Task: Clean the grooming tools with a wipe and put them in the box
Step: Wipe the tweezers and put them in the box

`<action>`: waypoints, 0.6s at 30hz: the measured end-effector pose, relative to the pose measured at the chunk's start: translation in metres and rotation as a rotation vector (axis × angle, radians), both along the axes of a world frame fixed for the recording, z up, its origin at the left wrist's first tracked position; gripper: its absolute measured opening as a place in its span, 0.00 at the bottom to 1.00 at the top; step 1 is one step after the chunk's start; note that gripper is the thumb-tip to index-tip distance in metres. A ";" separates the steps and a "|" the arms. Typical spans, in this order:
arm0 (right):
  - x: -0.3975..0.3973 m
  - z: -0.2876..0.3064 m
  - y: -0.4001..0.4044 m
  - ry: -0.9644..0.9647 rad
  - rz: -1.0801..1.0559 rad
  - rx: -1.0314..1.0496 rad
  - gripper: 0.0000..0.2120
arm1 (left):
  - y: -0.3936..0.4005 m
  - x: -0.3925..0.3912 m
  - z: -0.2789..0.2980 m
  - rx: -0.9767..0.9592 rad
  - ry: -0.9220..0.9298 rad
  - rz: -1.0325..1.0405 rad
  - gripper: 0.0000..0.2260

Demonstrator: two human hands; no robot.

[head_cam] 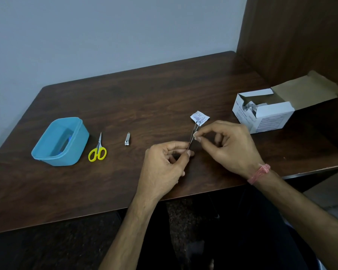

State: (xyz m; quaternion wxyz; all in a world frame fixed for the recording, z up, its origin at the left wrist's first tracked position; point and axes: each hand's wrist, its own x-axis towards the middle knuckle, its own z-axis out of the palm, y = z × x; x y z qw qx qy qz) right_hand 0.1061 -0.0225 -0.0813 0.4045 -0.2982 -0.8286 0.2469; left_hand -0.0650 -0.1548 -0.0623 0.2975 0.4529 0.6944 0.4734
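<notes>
Carton (pixel 261 114) print too blurred

One blue box (pixel 60 141). One pair of scissors (pixel 98 150) with yellow handles. One nail clipper (pixel 127 139). One pair of tweezers (pixel 193 136), pinched by both hands. One wipe (pixel 196 135), small and white, at the right fingertips. One torn sachet (pixel 199 117). One open carton (pixel 265 112) (several packets inside, too crumpled to count). Two hands: left (pixel 164 162), right (pixel 228 145). One red wristband (pixel 259 173). One table (pixel 125 94).
</notes>
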 end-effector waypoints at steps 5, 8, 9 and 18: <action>0.001 0.001 0.000 -0.013 0.055 -0.069 0.08 | 0.001 0.000 0.002 -0.024 -0.001 -0.011 0.10; 0.002 -0.001 0.004 0.019 0.023 -0.128 0.07 | 0.003 0.000 0.004 -0.036 0.003 -0.004 0.11; 0.002 -0.001 0.005 0.046 0.010 -0.159 0.07 | 0.003 0.001 0.003 -0.037 0.001 -0.004 0.11; 0.002 0.000 0.004 0.050 0.017 -0.162 0.09 | 0.004 0.000 0.002 -0.049 -0.010 -0.004 0.08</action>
